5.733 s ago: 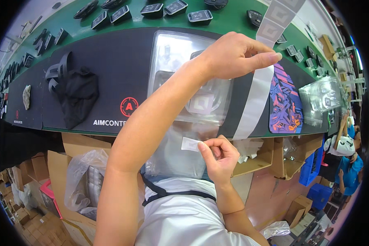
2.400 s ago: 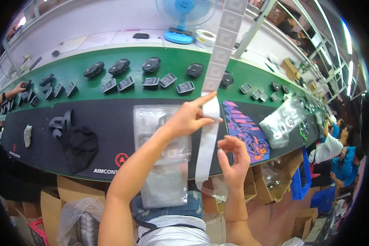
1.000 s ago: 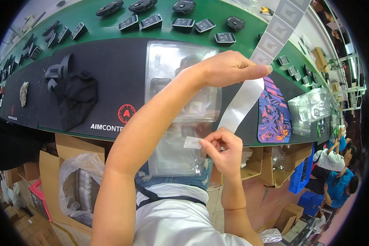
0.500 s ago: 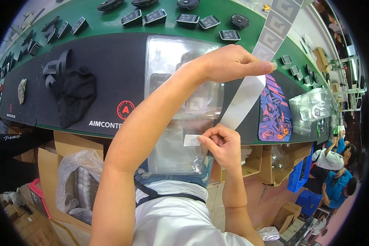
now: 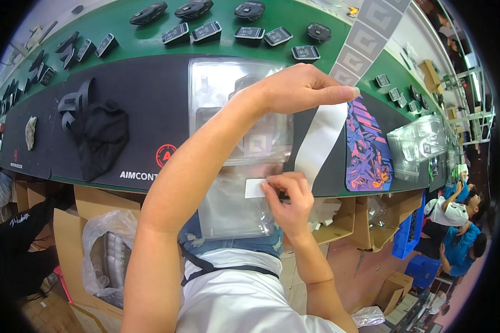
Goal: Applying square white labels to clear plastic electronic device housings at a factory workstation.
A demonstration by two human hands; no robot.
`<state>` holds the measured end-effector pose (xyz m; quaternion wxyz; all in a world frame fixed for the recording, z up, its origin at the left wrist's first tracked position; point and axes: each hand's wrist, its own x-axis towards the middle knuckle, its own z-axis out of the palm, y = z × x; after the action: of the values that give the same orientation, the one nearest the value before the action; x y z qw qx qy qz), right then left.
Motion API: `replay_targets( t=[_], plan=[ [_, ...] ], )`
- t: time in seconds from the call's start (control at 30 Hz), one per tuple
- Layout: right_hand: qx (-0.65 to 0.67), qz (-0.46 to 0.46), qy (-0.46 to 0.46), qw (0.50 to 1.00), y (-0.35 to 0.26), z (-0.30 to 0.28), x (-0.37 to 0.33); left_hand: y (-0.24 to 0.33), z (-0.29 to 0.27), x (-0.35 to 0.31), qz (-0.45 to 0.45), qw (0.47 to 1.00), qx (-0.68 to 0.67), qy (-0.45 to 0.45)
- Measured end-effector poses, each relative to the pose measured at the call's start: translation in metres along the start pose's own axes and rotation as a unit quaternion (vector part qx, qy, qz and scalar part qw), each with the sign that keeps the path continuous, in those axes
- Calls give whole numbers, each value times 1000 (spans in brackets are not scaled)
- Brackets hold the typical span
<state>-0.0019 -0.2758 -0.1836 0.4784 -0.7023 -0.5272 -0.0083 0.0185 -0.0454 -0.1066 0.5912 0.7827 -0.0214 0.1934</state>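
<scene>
My left hand reaches across to the right, its thumb and fingers pinched on a long sticker strip. Above that hand the strip shows grey squares; below it hangs a plain white length. Between the thumb and finger of my right hand is a small white label, held over a clear plastic bag at the table's near edge, partly over my lap. Another clear plastic bag lies on the black mat, partly covered by my left forearm, with dark shapes showing through it.
Dark devices stand in rows on the green table. A black cloth lies left on the black mat. Right are a colourful patterned sheet and more clear bags. Cardboard boxes stand below the edge. People sit far right.
My right hand has shifted slightly left and down with the white label, and more of the label shows. My left hand keeps hold of the strip, a little further left in the picture.
</scene>
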Motion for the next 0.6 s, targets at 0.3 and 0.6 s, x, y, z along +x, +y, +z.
replay_targets(
  t=[0.3,0.6],
  plan=[
    [-169,-104,-305,931,-8,-21,-39,8,-1,1,-24,999,-22,-27],
    [-111,-119,-424,891,-13,-55,-17,5,0,3,10,998,-57,-8]
  ],
)
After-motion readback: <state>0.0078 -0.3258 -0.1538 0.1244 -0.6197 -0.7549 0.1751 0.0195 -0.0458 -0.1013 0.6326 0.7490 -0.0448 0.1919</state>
